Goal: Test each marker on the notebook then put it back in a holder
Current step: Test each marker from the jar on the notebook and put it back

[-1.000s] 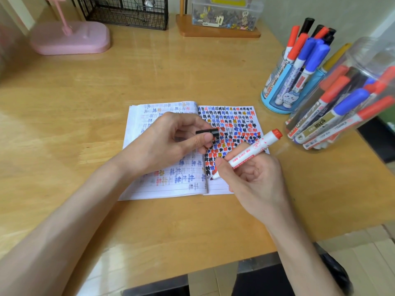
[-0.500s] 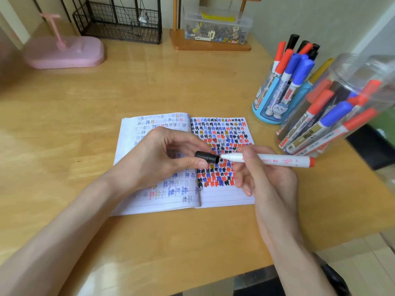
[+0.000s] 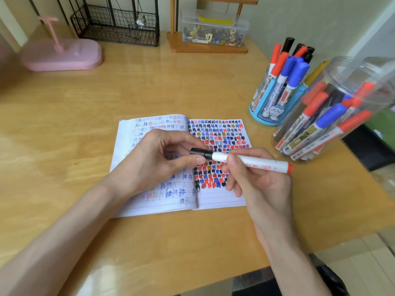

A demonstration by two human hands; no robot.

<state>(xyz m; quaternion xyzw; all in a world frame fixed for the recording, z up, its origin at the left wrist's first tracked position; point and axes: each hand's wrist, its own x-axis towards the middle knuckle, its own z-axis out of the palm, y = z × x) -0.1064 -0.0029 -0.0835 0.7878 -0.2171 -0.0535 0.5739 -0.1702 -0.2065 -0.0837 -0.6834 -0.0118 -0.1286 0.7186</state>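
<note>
An open notebook (image 3: 215,201) lies on the desk, its right page covered with black, blue and red marks. Above it my right hand (image 3: 254,180) grips a white marker (image 3: 256,162) with a red end, held level. A black cap (image 3: 199,152) sits over the marker's tip, and my left hand (image 3: 158,159) pinches that cap between thumb and fingers. A blue holder (image 3: 259,116) with several markers stands at the right. Beside it a clear jar (image 3: 346,82) holds several more.
A pink stand (image 3: 62,54) sits at the back left. A black wire basket (image 3: 117,26) and a clear box of clips (image 3: 213,28) on a wooden shelf line the back edge. The desk's front edge runs close below my forearms.
My right hand lifted the marker off the page and turned it level. Its tip went into the black cap in my left hand, and the cap now sits on it.
</note>
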